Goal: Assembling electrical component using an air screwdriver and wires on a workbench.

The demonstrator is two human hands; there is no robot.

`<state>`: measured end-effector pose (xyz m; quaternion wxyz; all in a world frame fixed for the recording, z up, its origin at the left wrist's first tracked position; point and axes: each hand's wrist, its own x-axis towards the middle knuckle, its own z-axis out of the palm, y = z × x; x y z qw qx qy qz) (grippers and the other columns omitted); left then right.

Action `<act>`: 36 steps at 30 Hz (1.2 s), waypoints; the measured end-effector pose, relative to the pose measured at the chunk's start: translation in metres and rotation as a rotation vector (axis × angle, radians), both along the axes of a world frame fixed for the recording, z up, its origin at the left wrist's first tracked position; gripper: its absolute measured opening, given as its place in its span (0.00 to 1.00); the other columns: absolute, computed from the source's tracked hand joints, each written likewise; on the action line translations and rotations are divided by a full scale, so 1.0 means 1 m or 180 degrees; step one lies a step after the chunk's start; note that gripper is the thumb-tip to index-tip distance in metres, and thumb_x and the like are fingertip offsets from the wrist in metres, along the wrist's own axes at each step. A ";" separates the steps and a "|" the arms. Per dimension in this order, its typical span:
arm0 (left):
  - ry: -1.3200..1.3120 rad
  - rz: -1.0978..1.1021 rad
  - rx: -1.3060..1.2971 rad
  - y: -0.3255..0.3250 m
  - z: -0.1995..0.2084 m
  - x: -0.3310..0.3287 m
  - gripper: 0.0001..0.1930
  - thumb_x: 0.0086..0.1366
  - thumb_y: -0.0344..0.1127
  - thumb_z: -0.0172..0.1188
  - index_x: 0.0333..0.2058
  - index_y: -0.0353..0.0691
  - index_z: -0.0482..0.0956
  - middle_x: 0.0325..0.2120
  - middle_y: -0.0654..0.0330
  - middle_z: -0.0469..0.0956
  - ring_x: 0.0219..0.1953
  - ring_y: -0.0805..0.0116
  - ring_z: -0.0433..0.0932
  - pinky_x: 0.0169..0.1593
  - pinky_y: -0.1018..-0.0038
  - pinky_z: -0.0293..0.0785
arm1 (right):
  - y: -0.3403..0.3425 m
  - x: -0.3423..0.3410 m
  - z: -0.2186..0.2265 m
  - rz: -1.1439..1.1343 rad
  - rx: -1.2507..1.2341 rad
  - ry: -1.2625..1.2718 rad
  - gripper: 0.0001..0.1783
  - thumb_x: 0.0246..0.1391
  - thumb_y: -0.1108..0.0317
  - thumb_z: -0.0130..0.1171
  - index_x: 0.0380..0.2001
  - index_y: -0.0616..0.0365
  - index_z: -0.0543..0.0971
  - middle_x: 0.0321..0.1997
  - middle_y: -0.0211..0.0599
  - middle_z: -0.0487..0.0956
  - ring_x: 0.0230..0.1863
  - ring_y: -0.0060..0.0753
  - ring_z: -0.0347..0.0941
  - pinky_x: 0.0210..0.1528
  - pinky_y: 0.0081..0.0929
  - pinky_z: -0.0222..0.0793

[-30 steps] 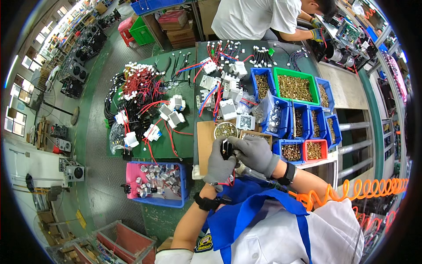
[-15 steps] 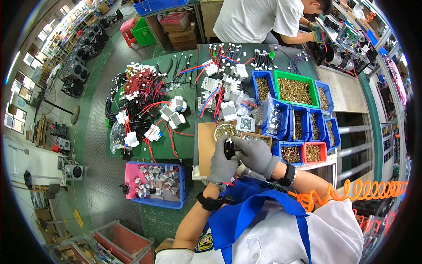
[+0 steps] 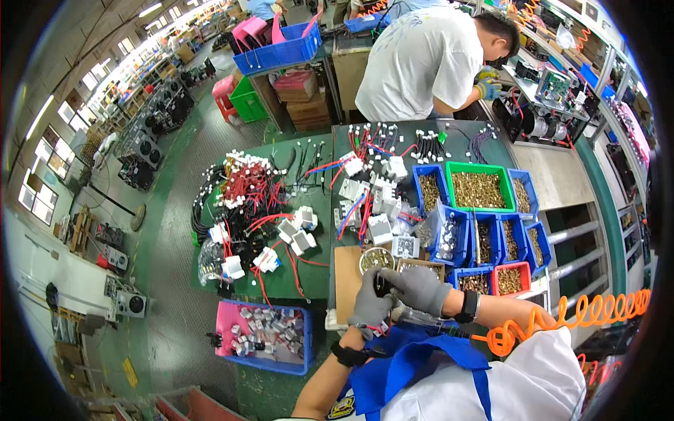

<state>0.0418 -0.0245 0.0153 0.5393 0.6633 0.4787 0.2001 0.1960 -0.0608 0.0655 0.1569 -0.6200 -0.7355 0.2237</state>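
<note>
Both of my hands wear grey gloves and meet over the near edge of the bench. My left hand (image 3: 370,302) is closed round a small black part (image 3: 381,285), with a short red wire by its wrist. The fingers of my right hand (image 3: 423,290) are bent together against that part; what they pinch is hidden. Just beyond the hands stands a round white tub (image 3: 375,260) of small metal pieces. A shallow cardboard box (image 3: 441,269) lies partly under my right hand, and a brown cardboard sheet (image 3: 345,281) lies left of the tub.
Blue bins (image 3: 449,235), a green bin (image 3: 510,205) and a red bin (image 3: 511,282) hold brass-coloured and silver pieces. Wire bundles (image 3: 253,182) and white switch-like blocks (image 3: 381,228) cover the bench. A blue crate (image 3: 307,344) stands left. An orange coiled hose (image 3: 583,312) passes my right arm. A co-worker (image 3: 421,63) bends ahead.
The view has tilted up, so the bench and hands appear lower. My hands stay together at the black part, their fingers shifted slightly.
</note>
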 end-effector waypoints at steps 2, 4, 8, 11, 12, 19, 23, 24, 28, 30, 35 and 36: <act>-0.0012 -0.0010 0.0042 0.000 -0.005 0.001 0.35 0.48 0.27 0.62 0.56 0.47 0.60 0.42 0.48 0.76 0.47 0.53 0.76 0.50 0.64 0.71 | 0.003 0.001 0.001 0.0316 -0.0161 -0.0412 0.21 0.49 0.67 0.54 0.49 0.53 0.68 0.23 0.45 0.76 0.26 0.49 0.76 0.26 0.45 0.69; -0.0347 0.0050 -0.0111 0.006 -0.011 0.003 0.35 0.47 0.27 0.62 0.56 0.48 0.60 0.44 0.49 0.75 0.48 0.54 0.75 0.50 0.65 0.71 | 0.005 0.002 0.002 0.0385 0.0397 -0.0415 0.18 0.49 0.66 0.54 0.45 0.54 0.67 0.25 0.43 0.76 0.27 0.47 0.76 0.25 0.44 0.69; -0.0868 0.0035 -0.0366 0.013 -0.018 0.003 0.34 0.47 0.27 0.64 0.54 0.49 0.62 0.43 0.48 0.75 0.47 0.52 0.76 0.47 0.64 0.73 | 0.011 0.005 0.000 0.0565 0.0636 -0.0617 0.19 0.50 0.66 0.52 0.47 0.53 0.66 0.25 0.41 0.75 0.27 0.47 0.75 0.25 0.42 0.70; -0.0627 -0.0004 -0.0289 0.014 -0.017 0.005 0.33 0.46 0.28 0.65 0.53 0.48 0.64 0.41 0.49 0.76 0.45 0.53 0.76 0.46 0.64 0.73 | 0.015 0.010 -0.002 0.0824 0.0611 -0.0781 0.17 0.51 0.67 0.51 0.45 0.54 0.65 0.24 0.41 0.74 0.26 0.46 0.75 0.25 0.41 0.70; -0.0697 0.0015 -0.0292 0.014 -0.016 0.005 0.33 0.46 0.28 0.65 0.53 0.48 0.64 0.41 0.49 0.76 0.45 0.53 0.76 0.46 0.64 0.73 | 0.016 0.012 -0.002 0.1038 0.0639 -0.0814 0.15 0.51 0.67 0.50 0.44 0.54 0.65 0.25 0.41 0.74 0.26 0.46 0.75 0.25 0.41 0.70; -0.0338 0.0138 -0.0019 0.017 -0.014 0.011 0.30 0.48 0.27 0.62 0.52 0.47 0.65 0.40 0.49 0.76 0.43 0.54 0.77 0.45 0.63 0.74 | 0.025 0.010 0.000 0.1288 0.0529 -0.0979 0.14 0.51 0.67 0.50 0.42 0.55 0.64 0.27 0.40 0.74 0.29 0.45 0.76 0.25 0.39 0.71; -0.0942 0.0296 -0.0473 0.031 -0.014 0.011 0.32 0.48 0.23 0.60 0.54 0.45 0.64 0.44 0.51 0.74 0.45 0.58 0.75 0.47 0.67 0.74 | 0.032 0.007 0.003 0.0816 0.0918 -0.0697 0.17 0.51 0.66 0.51 0.45 0.55 0.64 0.29 0.40 0.75 0.32 0.46 0.76 0.28 0.40 0.72; -0.1224 0.0233 -0.0606 0.033 -0.014 0.009 0.32 0.48 0.20 0.57 0.55 0.43 0.63 0.46 0.52 0.71 0.46 0.61 0.74 0.48 0.69 0.73 | 0.034 0.008 0.003 0.0730 0.0686 -0.0643 0.18 0.51 0.66 0.51 0.46 0.54 0.65 0.30 0.41 0.76 0.33 0.47 0.76 0.30 0.41 0.73; -0.1608 0.0121 -0.0832 0.031 -0.007 0.007 0.32 0.48 0.17 0.54 0.54 0.39 0.61 0.42 0.54 0.71 0.41 0.65 0.75 0.41 0.72 0.77 | 0.039 0.020 0.004 0.1006 0.0178 -0.0446 0.17 0.51 0.66 0.50 0.46 0.48 0.66 0.29 0.43 0.75 0.30 0.49 0.77 0.28 0.43 0.72; -0.1446 0.0090 -0.0632 0.030 -0.002 0.011 0.30 0.48 0.17 0.53 0.53 0.38 0.61 0.40 0.54 0.71 0.37 0.67 0.76 0.36 0.73 0.78 | 0.038 0.024 0.003 0.1150 0.0418 -0.0448 0.15 0.52 0.66 0.49 0.44 0.47 0.66 0.30 0.41 0.75 0.30 0.49 0.77 0.26 0.43 0.72; -0.1386 0.0336 -0.0676 0.026 0.009 0.015 0.29 0.48 0.15 0.54 0.51 0.38 0.61 0.41 0.57 0.70 0.41 0.68 0.75 0.42 0.73 0.79 | 0.040 0.022 0.001 0.0983 0.0389 -0.0351 0.23 0.47 0.70 0.56 0.49 0.50 0.68 0.30 0.38 0.77 0.31 0.45 0.76 0.30 0.39 0.72; -0.1387 0.0380 -0.0623 0.027 0.010 0.014 0.29 0.48 0.15 0.54 0.51 0.38 0.61 0.41 0.57 0.70 0.41 0.68 0.75 0.42 0.73 0.79 | 0.042 0.021 0.000 0.1013 0.0500 -0.0284 0.23 0.47 0.70 0.56 0.49 0.50 0.68 0.30 0.38 0.77 0.31 0.45 0.76 0.30 0.39 0.72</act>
